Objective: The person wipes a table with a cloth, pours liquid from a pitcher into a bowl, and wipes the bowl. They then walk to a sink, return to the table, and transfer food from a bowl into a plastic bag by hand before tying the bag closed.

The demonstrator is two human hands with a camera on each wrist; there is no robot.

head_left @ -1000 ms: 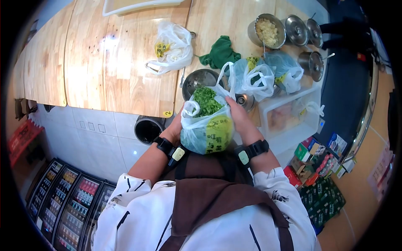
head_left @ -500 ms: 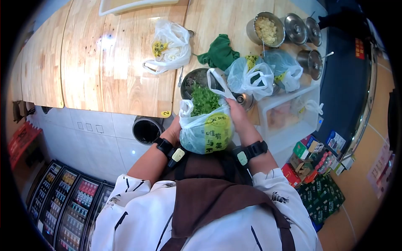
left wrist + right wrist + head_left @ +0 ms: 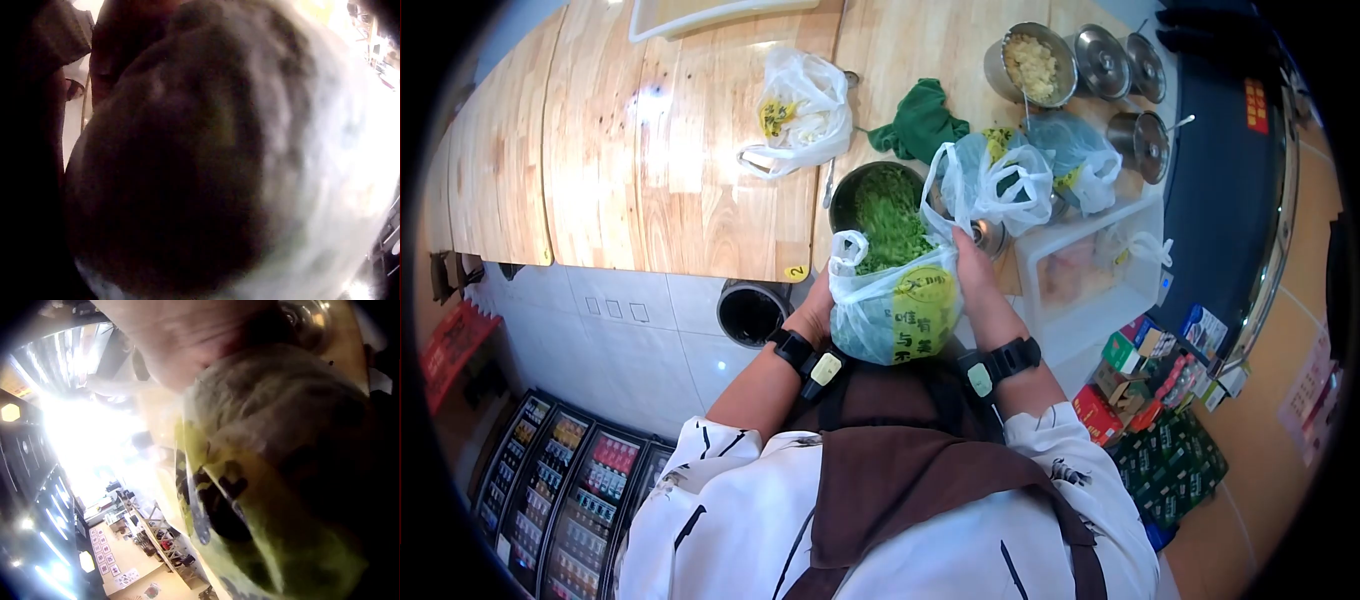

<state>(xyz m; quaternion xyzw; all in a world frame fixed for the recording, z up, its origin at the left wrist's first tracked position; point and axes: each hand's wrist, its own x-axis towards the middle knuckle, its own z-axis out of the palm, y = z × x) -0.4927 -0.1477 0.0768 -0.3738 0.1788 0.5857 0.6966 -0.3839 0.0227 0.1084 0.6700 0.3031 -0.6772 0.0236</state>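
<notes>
A white plastic bag [image 3: 880, 315] with yellow and black print is tipped forward, its mouth over the metal pot [image 3: 840, 200] at the table's near edge. Chopped green herbs [image 3: 890, 220] spill from the mouth and fill much of the pot, partly blurred. My left hand [image 3: 819, 305] grips the bag's left side, and my right hand [image 3: 973, 265] holds it on the right near one handle. In the right wrist view the palm [image 3: 187, 337] lies against the printed plastic. The bag's dim bulge covers most of the left wrist view; the fingers are largely hidden.
To the right lie other tied plastic bags [image 3: 1010, 185] and a white tub [image 3: 1090, 265]. Behind are a green cloth [image 3: 920, 120], a pot of chopped pale food [image 3: 1032, 70] and lidded pots [image 3: 1103, 62]. Another white bag [image 3: 805, 110] lies left; a dark bin [image 3: 752, 312] stands below.
The herbs have slid forward out of the bag, from heaped at its mouth into the pot. The bag sags a little and its right handle has swung down to the right. Both hands keep their hold.
</notes>
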